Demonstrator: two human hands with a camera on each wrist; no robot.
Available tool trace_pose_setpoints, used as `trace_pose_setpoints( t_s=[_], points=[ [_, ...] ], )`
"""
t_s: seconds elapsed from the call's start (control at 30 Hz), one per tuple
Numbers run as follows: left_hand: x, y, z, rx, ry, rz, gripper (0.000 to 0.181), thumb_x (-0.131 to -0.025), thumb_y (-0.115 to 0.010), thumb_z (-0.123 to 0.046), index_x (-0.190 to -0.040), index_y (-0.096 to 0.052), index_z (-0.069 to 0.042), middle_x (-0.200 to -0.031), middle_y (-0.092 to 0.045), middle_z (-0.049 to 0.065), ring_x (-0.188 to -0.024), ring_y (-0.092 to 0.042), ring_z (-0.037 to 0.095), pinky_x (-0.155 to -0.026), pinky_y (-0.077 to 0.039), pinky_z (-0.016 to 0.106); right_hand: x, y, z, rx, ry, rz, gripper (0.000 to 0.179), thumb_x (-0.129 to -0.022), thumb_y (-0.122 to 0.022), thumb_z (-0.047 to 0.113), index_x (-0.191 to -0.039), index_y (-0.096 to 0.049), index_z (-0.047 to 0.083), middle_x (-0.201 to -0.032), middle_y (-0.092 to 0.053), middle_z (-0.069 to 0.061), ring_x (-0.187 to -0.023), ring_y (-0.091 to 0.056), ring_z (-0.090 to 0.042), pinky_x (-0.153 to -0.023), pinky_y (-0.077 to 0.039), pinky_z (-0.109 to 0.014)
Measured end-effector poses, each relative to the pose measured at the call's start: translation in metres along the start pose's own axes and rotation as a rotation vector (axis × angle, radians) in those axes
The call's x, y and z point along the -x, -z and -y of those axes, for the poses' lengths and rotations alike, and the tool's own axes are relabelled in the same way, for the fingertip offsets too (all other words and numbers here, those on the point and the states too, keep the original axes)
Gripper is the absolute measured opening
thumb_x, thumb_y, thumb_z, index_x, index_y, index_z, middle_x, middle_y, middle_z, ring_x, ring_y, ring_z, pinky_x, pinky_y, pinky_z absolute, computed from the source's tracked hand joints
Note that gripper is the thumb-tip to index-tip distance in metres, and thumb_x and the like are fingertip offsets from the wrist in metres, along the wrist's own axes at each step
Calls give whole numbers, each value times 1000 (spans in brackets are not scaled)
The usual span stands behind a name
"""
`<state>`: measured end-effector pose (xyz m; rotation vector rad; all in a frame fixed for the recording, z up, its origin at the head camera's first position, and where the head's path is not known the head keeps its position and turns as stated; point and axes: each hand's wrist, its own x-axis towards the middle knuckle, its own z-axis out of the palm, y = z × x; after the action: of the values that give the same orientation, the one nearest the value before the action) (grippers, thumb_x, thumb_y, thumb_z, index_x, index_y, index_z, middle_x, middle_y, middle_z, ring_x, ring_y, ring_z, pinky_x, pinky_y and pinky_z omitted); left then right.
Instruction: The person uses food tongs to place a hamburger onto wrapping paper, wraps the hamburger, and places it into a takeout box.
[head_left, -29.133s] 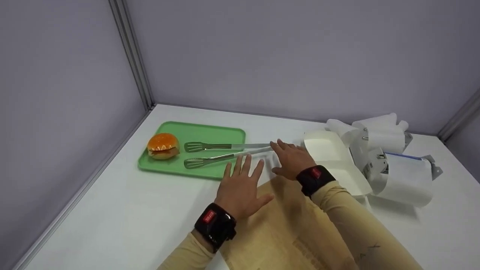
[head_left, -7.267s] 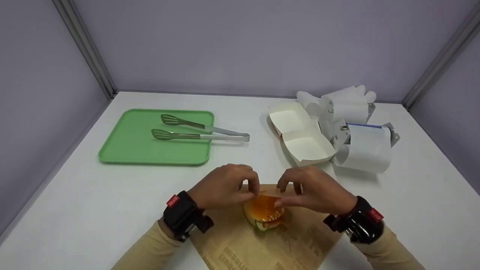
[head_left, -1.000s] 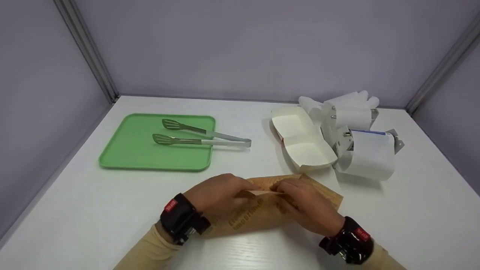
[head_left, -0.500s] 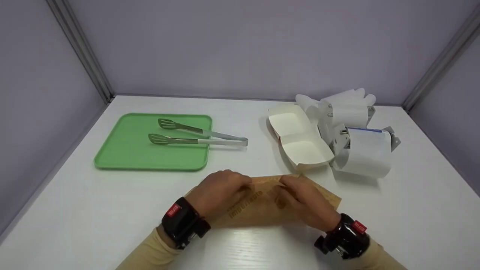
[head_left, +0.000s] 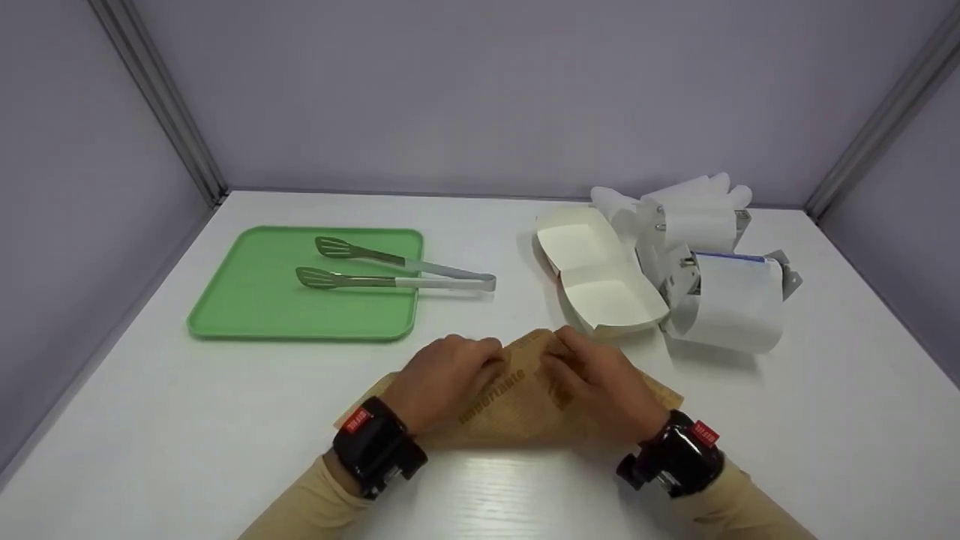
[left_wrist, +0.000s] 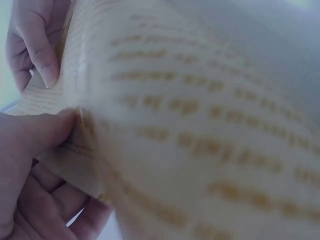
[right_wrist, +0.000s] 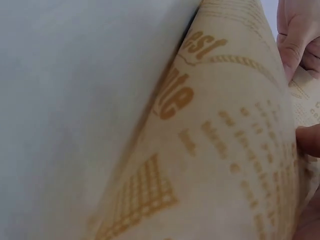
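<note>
A sheet of brown printed wrapping paper (head_left: 514,409) lies folded over near the front of the table, and the burger seen earlier is hidden by it. My left hand (head_left: 444,381) grips the folded paper on its left side. On the right side my right hand (head_left: 606,384) pinches the paper, a short gap from the left. In the left wrist view the left thumb (left_wrist: 47,131) presses on the paper (left_wrist: 165,120), with fingers beneath it. Printed paper (right_wrist: 225,130) fills much of the right wrist view, and my right thumb (right_wrist: 309,140) touches it at the edge.
A green tray (head_left: 255,300) stands at back left, with metal tongs (head_left: 442,283) resting partly on it. An unfolded white burger box (head_left: 611,289) lies at back right. Beside it are white rolls on metal holders (head_left: 739,300) and a white glove-like shape (head_left: 705,187).
The burger has gone from the tray to the paper, and the paper is folded over it. In the last second both hands moved the fold away from me, raising its far edge.
</note>
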<state>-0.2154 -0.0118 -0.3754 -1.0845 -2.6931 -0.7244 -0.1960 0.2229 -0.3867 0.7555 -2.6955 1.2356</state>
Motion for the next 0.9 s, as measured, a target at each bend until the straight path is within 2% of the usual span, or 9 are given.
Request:
trace_pose_setpoints(
  t_s=[0.17, 0.33, 0.4, 0.47, 0.57, 0.63, 0.7, 0.8, 0.9],
  points=[
    [0, -1, 0, 42, 29, -6, 19, -102, -61, -27, -89, -67, -13, -69, -59, -8, -62, -48, 6, -59, -42, 23, 0, -3, 2, 9, -41, -3, 35, -100, -62, 8, -131, -46, 9, -78, -68, 1, -64, -62, -4, -59, -55, -24],
    [0, -2, 1, 75, 51, -5, 20, -101, -62, -27, -90, -69, -13, -70, -58, -7, -62, -48, 6, -58, -42, 22, 0, -6, 2, 48, -31, -64, 59, -93, -70, 3, -142, -38, 11, -89, -69, -1, -71, -63, -4, -66, -55, -23],
    [0, -2, 0, 96, 69, 3, 20, -101, -62, -28, -90, -69, -13, -69, -57, -8, -61, -48, 6, -58, -43, 22, 1, -7, 2, 49, -27, -96, 63, -90, -73, 0, -141, -36, 9, -100, -68, -5, -75, -64, -5, -68, -56, -24],
    [0, -2, 1, 116, 86, 9, 20, -101, -62, -28, -90, -69, -13, -68, -55, -9, -61, -48, 5, -57, -43, 22, 2, -8, 3, 69, -22, -124, 63, -88, -75, -1, -137, -37, 7, -102, -66, -6, -77, -64, -7, -70, -55, -24],
    [0, -3, 2, 137, 92, 7, 18, -101, -62, -26, -90, -68, -12, -67, -53, -9, -59, -48, 5, -56, -43, 22, 4, -8, 3, 114, -2, -145, 49, -85, -79, 1, -120, -45, 7, -123, -60, -9, -87, -66, -13, -74, -57, -26],
    [0, -4, 3, 146, 92, 3, 18, -101, -62, -25, -90, -67, -12, -67, -54, -8, -59, -49, 5, -56, -44, 22, 5, -9, 3, 203, 46, -160, 40, -83, -81, 5, -111, -52, 8, -133, -56, -10, -97, -66, -18, -77, -58, -27],
    [0, -4, 3, 147, 91, -5, 17, -101, -62, -25, -91, -67, -12, -69, -57, -8, -61, -50, 6, -58, -44, 22, 6, -10, 3, 315, 129, -194, 32, -82, -82, 7, -102, -58, 10, -144, -48, -11, -110, -64, -25, -83, -59, -31],
    [1, -4, 3, 144, 100, -8, 17, -101, -62, -26, -92, -67, -12, -71, -60, -7, -63, -52, 6, -59, -45, 22, 7, -13, 4, 489, 272, -257, 25, -80, -83, 9, -97, -65, 14, -136, -55, -9, -118, -59, -27, -88, -58, -35],
    [1, -4, 3, 147, 112, -8, 16, -101, -62, -25, -93, -66, -11, -73, -60, -6, -64, -52, 6, -59, -44, 22, 6, -16, 5, 573, 389, -275, 21, -77, -83, 8, -90, -69, 16, -120, -64, -4, -115, -58, -24, -94, -54, -40]
  ],
)
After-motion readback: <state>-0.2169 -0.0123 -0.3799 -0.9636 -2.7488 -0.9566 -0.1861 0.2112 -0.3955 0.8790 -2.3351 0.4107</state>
